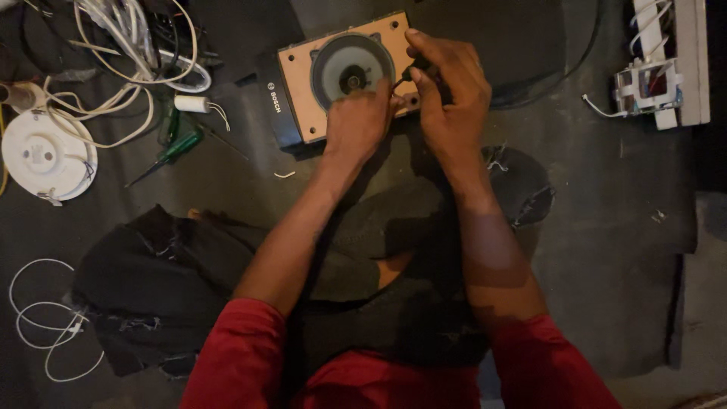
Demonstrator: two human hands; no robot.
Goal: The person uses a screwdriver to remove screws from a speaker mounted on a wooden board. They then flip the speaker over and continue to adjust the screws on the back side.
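Observation:
A black speaker box with a tan wooden front panel point(301, 89) and a round grey speaker cone point(351, 70) lies on the dark floor ahead of me. My left hand point(356, 125) presses on the near edge of the panel, fingers curled over it. My right hand point(448, 92) hovers over the panel's right side and grips a small dark tool point(407, 76) whose tip points at the cone's rim. My legs in black trousers are folded beneath both arms.
A green-handled screwdriver point(176, 149) lies left of the speaker. A tangle of white cables point(132, 45) and a round white disc point(44, 155) sit at far left. A white fixture with wires point(659, 76) is at top right. A loose white cord point(42, 318) curls at lower left.

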